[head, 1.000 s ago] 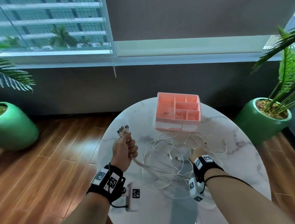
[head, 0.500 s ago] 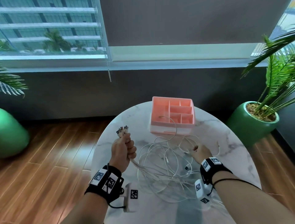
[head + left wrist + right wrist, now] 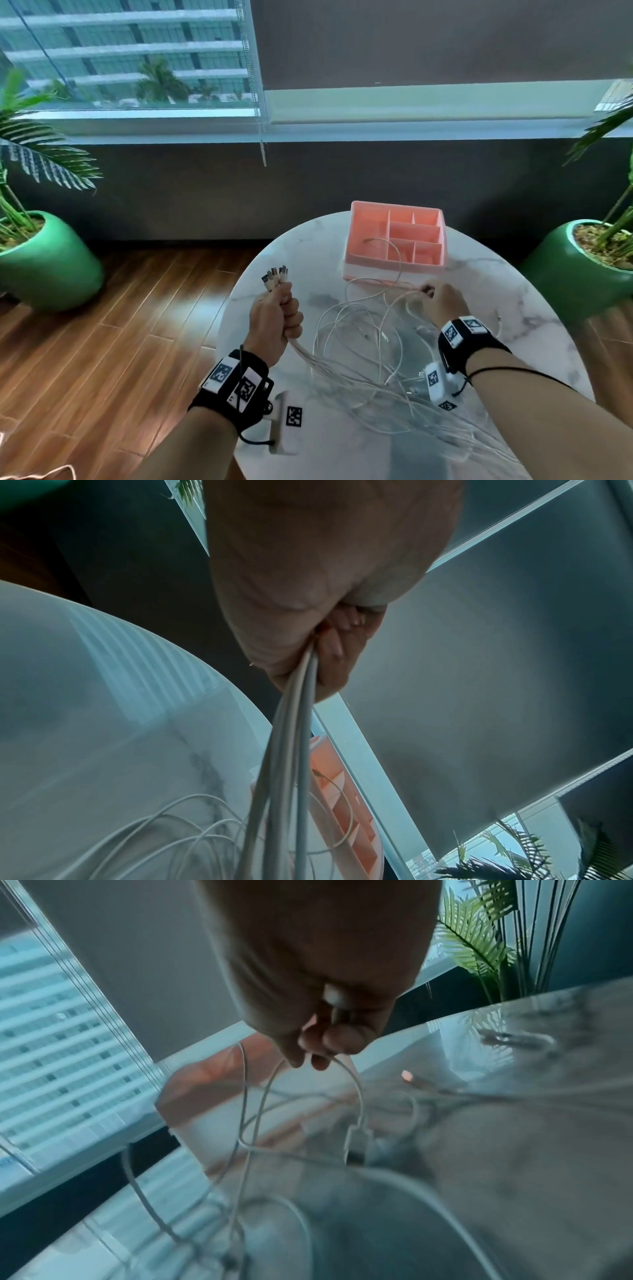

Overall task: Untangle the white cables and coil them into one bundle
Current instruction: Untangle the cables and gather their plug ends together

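Observation:
Several white cables (image 3: pixel 359 346) lie tangled in loose loops on the round marble table (image 3: pixel 534 308). My left hand (image 3: pixel 274 318) is raised over the table's left side in a fist around a bunch of cables (image 3: pixel 291 737), with their plug ends (image 3: pixel 275 275) sticking out above it. My right hand (image 3: pixel 442 301), just in front of the pink organiser, pinches a loop of cable (image 3: pixel 342 1069) and lifts it off the table. One strand (image 3: pixel 394 253) trails into the organiser. A plug (image 3: pixel 356 1139) dangles below the right hand.
A pink compartment organiser (image 3: pixel 394 240) stands at the table's far side. Green plant pots stand on the wooden floor, one at the left (image 3: pixel 48 260) and one at the right (image 3: pixel 575 267). A dark wall and window run behind.
My right hand has moved from the middle of the tangle forward toward the organiser, drawing a loop of cable up with it. The left hand has kept its grip and place.

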The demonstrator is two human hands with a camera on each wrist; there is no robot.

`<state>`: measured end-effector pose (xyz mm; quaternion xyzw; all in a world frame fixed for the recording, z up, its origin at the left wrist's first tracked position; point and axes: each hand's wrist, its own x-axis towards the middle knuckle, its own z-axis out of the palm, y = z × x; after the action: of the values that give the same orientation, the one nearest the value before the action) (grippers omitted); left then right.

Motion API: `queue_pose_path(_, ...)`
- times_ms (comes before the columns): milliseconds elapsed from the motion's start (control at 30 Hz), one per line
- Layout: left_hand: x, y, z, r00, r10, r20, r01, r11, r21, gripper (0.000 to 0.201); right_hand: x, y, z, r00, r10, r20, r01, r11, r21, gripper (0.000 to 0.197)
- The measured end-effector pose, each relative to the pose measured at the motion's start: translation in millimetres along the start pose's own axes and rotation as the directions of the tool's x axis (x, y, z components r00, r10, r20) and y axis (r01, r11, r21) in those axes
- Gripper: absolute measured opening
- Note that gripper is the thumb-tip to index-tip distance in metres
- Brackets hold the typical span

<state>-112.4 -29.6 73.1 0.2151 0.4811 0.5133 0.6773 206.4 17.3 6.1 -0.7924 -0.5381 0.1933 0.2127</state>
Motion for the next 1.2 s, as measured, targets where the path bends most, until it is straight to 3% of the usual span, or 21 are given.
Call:
queue_pose_path(167,6,0,19,0.998,0.007,0.058,-0.008,1.0,0.01,0.038,-8,-47,-65,0.942,-0.313,-0.12,0.331,0.924,0.192,0.009)
queue_pose_path(333,6,4,42,0.988,0.017,0.153,-0.023,0.999,0.033,0.039,-40,-92,-117,0.855,-0.382,-0.351,0.511,0.738,0.441,0.011)
queue_pose_path(433,4,2,55,0.976,0.009,0.218,-0.019,0.999,0.043,0.037,-64,-115,-132,0.877,-0.351,-0.329,0.468,0.467,0.75,0.009)
queue_pose_path(500,1,-2,64,0.967,-0.019,0.253,0.006,0.999,0.051,0.037,-80,-124,-127,0.921,-0.304,-0.243,0.324,0.253,0.912,0.011)
queue_pose_path(567,-3,-9,72,0.957,-0.045,0.287,0.033,0.998,0.047,0.04,-94,-126,-110,0.947,-0.283,-0.154,0.208,0.17,0.963,0.016)
queue_pose_path(667,-9,-21,81,0.939,-0.053,0.341,0.049,0.999,0.021,0.039,-111,-121,-78,0.952,-0.301,-0.056,0.138,0.258,0.956,0.02)
queue_pose_path(800,-14,-28,85,0.89,-0.041,0.455,0.038,0.999,0.016,0.039,-129,-114,-54,0.926,-0.345,0.151,-0.048,0.288,0.956,0.012)
queue_pose_path(900,-17,-30,87,0.868,-0.025,0.496,0.016,1.0,0.023,0.042,-136,-104,-45,0.926,-0.281,0.251,-0.124,0.402,0.907,0.013)
queue_pose_path(1067,-11,-35,83,0.918,0.059,0.391,-0.053,0.998,-0.026,0.038,-139,-86,-35,0.962,-0.147,0.232,-0.097,0.61,0.786,0.013)
queue_pose_path(1200,-14,-39,84,0.913,0.06,0.403,-0.091,0.994,0.058,0.029,-138,-93,-40,0.983,-0.157,0.092,0.027,0.623,0.781,0.011)
